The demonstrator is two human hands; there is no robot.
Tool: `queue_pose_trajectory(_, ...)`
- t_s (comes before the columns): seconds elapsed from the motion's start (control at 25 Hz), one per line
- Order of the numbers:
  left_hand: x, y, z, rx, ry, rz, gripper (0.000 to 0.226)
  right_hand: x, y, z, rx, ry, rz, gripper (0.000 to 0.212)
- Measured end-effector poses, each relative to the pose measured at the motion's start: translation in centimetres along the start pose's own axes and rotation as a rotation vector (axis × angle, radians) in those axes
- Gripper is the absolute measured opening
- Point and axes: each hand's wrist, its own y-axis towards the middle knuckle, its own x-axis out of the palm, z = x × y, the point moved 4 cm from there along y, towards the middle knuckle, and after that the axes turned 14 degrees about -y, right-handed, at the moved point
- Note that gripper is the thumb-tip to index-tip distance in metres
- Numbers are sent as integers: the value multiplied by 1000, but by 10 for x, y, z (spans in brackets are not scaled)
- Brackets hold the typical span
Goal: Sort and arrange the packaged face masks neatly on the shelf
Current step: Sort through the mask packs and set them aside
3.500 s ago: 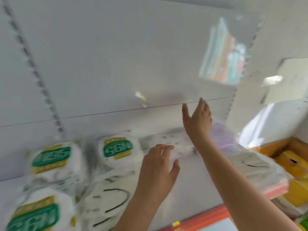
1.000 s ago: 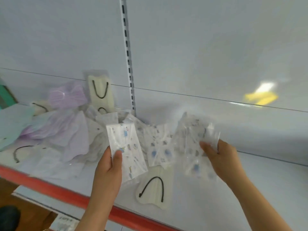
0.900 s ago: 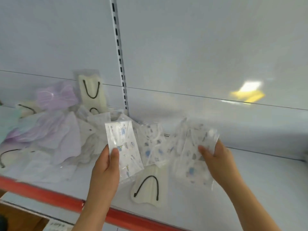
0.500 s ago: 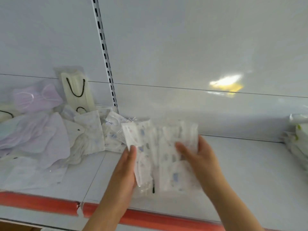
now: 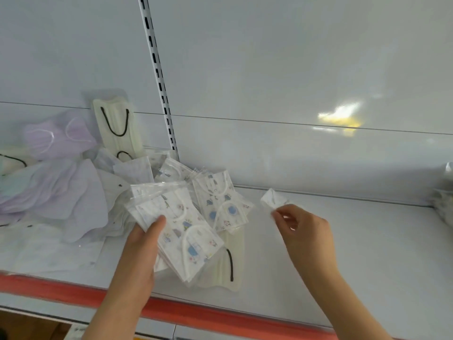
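- Loose heap of purple mask packets [image 5: 56,182] and cream mask packets [image 5: 117,126]: unsorted at the shelf's left, leaning on the back panel. Risk: any nudge from the left forearm may slide packets over the red shelf edge [image 5: 196,312].
- Left hand [image 5: 139,246]: grasping a stack of printed children's mask packets [image 5: 179,229], thumb on top, above the shelf. Risk: the slick film sleeves are fanned out; a slack grip may let the lower ones slip free.
- Printed packet [image 5: 221,204]: lying on the shelf, overlapping the held stack.
- Right hand [image 5: 304,229]: pinching a small white packet corner [image 5: 272,198] at the fingertips. Risk: a weak hold.
- Change: half a second ago both hands held one combined stack; now the right hand has separated and moved rightward.
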Motion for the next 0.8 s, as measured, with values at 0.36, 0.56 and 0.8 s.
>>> queue_pose_trajectory(0.36,-34,-4,4,-37,-12,168,27,49,-4,-95,-412,102,-270,48)
queue_pose_trajectory(0.56,-54,-9,19,0,-65,230,27,72,59,-63,14,-104,-467,71)
queue_pose_trajectory(0.8,-51,-11,12,-20,-101,189,24,35,56,-36,228,891,-477,25)
